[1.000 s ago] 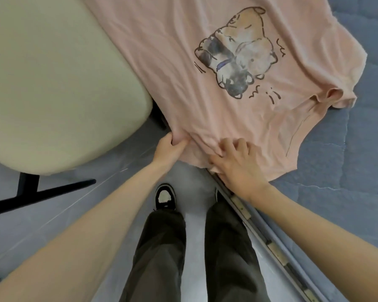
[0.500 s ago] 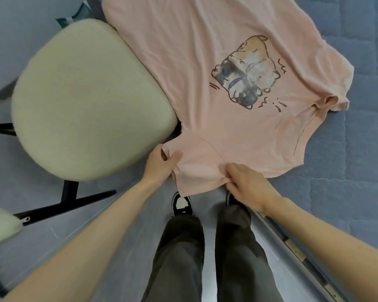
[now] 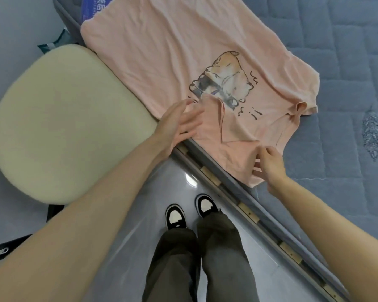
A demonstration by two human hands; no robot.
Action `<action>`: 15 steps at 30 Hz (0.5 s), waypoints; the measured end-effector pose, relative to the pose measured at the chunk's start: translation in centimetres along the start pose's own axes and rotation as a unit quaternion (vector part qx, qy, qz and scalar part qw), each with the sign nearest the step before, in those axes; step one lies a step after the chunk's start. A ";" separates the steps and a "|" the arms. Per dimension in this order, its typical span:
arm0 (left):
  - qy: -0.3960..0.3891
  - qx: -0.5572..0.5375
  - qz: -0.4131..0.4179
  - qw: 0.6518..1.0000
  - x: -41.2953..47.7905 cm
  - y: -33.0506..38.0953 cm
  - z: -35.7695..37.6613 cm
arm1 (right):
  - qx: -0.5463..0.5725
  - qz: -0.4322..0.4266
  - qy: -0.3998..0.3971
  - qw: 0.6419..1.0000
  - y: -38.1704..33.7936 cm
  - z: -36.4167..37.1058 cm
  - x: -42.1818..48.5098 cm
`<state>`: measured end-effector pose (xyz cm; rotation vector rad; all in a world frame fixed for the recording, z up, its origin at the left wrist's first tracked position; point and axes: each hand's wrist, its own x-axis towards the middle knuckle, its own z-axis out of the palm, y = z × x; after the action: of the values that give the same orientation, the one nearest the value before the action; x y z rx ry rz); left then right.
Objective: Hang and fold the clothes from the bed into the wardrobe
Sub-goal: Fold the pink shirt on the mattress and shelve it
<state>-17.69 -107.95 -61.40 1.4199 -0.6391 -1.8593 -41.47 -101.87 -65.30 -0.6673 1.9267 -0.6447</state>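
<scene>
I see the shirt [image 3: 183,51] lying print-up on the bed [image 3: 347,62], spread from 11 to 2 o'clock, with one sleeve [image 3: 210,120] folded in over the lower corner of the print. I have the left hand [image 3: 179,125] at centre, fingers straight and spread, resting flat on that fold; it is blurred. The right hand [image 3: 271,164], at 4 o'clock, pinches the shirt's near edge with curled fingers. A cream chair [image 3: 63,118] fills 9 o'clock, pressed just beside the bed and the shirt's edge. The bed's rail [image 3: 227,192] runs diagonally towards 5 o'clock. My shoes [image 3: 176,216] stand on the floor [image 3: 140,214] at 6 o'clock. A teal bag [image 3: 52,43] peeks out at 10 o'clock.
</scene>
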 end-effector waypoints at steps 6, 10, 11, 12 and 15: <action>0.039 0.266 0.071 0.961 1.2 -4.2 4.3 | -0.037 0.021 0.067 0.997 0.4 -1.5 3.0; 0.017 0.381 0.024 0.924 3.0 -5.7 5.9 | -0.043 -0.021 0.093 0.994 -1.0 -3.4 5.5; 0.029 0.385 -0.001 0.922 3.7 -5.8 6.5 | -0.053 -0.027 0.086 0.995 -1.3 -3.9 6.2; 0.045 0.377 -0.026 0.925 4.3 -5.8 7.1 | -0.064 -0.032 0.072 0.995 -1.6 -4.4 6.8; 0.097 0.301 -0.076 0.946 6.2 -5.4 9.0 | -0.083 -0.037 0.058 0.994 -2.1 -5.6 8.7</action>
<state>-28.52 -109.59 -66.66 2.0628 -1.0840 -1.6737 -49.54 -108.45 -66.93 -0.8251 2.0886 -0.5843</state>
